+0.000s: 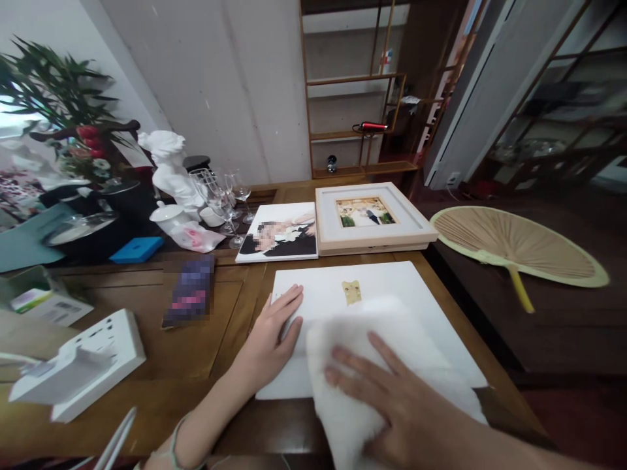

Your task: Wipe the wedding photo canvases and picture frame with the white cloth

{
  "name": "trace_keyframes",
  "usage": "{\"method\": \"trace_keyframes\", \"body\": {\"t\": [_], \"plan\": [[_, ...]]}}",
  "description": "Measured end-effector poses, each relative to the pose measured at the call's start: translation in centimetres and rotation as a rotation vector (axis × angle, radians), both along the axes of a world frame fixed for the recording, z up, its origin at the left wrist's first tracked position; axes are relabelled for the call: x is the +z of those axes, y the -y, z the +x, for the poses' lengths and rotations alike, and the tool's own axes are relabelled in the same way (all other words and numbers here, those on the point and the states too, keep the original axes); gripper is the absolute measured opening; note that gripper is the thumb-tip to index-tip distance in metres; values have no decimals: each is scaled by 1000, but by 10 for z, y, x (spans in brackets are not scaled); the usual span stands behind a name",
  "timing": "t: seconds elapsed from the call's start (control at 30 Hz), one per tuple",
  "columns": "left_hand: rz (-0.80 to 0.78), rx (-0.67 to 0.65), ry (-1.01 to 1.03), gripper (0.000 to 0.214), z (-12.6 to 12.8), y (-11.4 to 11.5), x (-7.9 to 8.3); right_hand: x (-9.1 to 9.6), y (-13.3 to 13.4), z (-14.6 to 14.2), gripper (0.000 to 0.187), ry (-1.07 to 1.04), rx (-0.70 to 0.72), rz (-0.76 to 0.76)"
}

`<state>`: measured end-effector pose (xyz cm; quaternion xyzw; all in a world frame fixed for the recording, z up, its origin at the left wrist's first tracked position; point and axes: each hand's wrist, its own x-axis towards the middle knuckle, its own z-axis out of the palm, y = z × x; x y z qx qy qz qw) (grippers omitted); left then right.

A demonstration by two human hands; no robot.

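Observation:
A white flat panel (pixel 406 281) lies on the wooden table, with a small gold-coloured plate (pixel 351 292) fixed near its far edge. My left hand (pixel 274 333) rests on the panel's left side, fingers stretched out and holding nothing. Over the panel's near right part spreads a white cloth or paper towel (pixel 392 320), slightly blurred. My right hand (pixel 386 391) lies on it with fingers spread, pressing it against the panel; the thumb is hard to make out.
Beyond the panel are a framed picture (pixel 375 222) and a photo print (pixel 281 232). Wine glasses (pixel 225 202) and a white bust (pixel 171 170) stand at the back left. A white power strip (pixel 98 359) sits left; a hand fan (pixel 519 248) lies on the right.

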<state>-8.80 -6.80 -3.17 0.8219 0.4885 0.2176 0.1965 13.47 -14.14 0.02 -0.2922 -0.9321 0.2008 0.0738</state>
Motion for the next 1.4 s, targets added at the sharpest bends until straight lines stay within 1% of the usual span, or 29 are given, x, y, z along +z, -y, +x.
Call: {"method": "trace_keyframes", "body": {"t": [0.1, 0.17, 0.2, 0.27, 0.4, 0.5, 0.57, 0.6, 0.7, 0.77, 0.83, 0.9, 0.97, 1.07, 1.17, 1.27, 1.33, 1.4], "plan": [[-1, -2, 2, 42, 0, 0, 0, 4, -1, 1, 40, -7, 89, -45], [6, -11, 13, 42, -1, -1, -1, 9, -12, 3, 34, -21, 122, -25], [15, -15, 20, 42, -1, -1, -1, 11, -20, 3, 33, -25, 115, -3], [40, -14, 44, 42, -2, -1, -2, 12, -39, 2, 36, -24, 55, 46], [70, 13, 84, 44, -2, -1, -4, 3, -78, -5, 38, -9, -142, 115], [63, 28, 95, 42, -2, -1, -5, 0, -92, -11, 42, 9, -238, 130], [60, 31, 103, 42, -2, -2, -5, 3, -87, -13, 43, 11, -233, 146], [60, 31, 106, 42, -2, -2, -5, 4, -81, -14, 43, 12, -202, 152], [56, 30, 111, 42, -3, -1, -5, 4, -49, -16, 31, 10, -42, 149], [52, 28, 112, 42, -3, -1, -5, -5, -23, -19, 26, -11, 39, 168], [46, 26, 106, 42, -3, -1, -5, -17, -3, -21, 31, -80, 84, 230], [35, 22, 88, 43, -3, -1, -5, -25, 8, -20, 36, -155, 97, 248], [23, 15, 68, 43, -2, -2, -5, -22, 7, -16, 38, -191, 106, 184], [10, 18, 64, 43, -2, -2, -6, -2, -11, -7, 38, -125, 75, 62], [4, 36, 96, 44, -3, -2, -5, 12, -37, -3, 39, -82, -94, 51], [17, 28, 153, 45, -4, 1, -2, 11, -59, -11, 32, -99, -233, 75], [37, 15, 192, 46, -4, 2, 1, 8, -66, -19, 28, -101, -239, 104], [48, 9, 221, 47, -4, 3, 4, 7, -66, -27, 29, -87, -141, 117]]}}
